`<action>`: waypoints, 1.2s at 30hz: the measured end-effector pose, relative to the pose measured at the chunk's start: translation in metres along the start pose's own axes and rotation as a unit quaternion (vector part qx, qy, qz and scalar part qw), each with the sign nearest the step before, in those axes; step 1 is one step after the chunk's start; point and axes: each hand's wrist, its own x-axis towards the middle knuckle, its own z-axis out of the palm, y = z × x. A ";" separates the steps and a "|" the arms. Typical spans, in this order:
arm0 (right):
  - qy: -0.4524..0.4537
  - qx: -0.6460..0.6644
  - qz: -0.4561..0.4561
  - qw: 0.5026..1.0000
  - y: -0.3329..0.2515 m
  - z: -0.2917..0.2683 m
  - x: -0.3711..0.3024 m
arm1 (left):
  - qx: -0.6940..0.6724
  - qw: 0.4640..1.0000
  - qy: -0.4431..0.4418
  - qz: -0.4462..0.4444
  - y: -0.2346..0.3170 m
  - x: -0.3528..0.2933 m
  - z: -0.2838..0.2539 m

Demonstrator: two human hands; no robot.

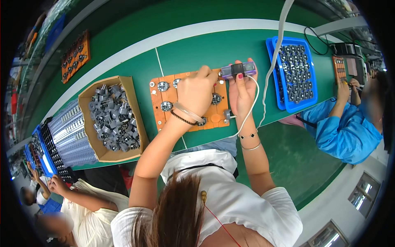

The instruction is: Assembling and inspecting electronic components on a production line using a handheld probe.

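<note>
My right hand [242,92] grips a purple translucent handheld tool [249,68] with a black band and a white cable. Its tip points left, toward my other hand. Over the orange board [155,113], my left hand [195,92] has its fingers bent and drawn together by that tip. Whatever they pinch is hidden. Round metallic parts, such as this one [163,86], sit in the board's spots, some covered by my left hand and wrist. At the board's right edge, close to my right wrist, is a grey pronged part [228,115].
Left of the board stands a cardboard box [142,127] of loose grey pronged parts, with clear plastic trays [74,131] beyond it. Stacked blue trays [302,108] of round parts stand right. A thick pale cable [271,66] hangs before them. People work on both sides.
</note>
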 end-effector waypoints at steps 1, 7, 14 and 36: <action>-0.005 0.005 0.001 1.000 -0.002 0.000 0.001 | 0.000 1.000 0.018 0.019 0.002 -0.003 0.004; 0.012 -0.048 -0.022 0.999 -0.011 0.008 0.007 | 0.007 0.999 -0.040 0.027 0.013 0.002 -0.003; -0.034 -0.128 -0.068 0.989 0.018 0.004 0.024 | 0.003 0.997 -0.050 0.056 0.012 -0.002 -0.002; -0.089 -0.320 -0.101 0.938 0.007 0.015 0.024 | -0.020 0.985 -0.092 0.145 0.001 0.009 -0.011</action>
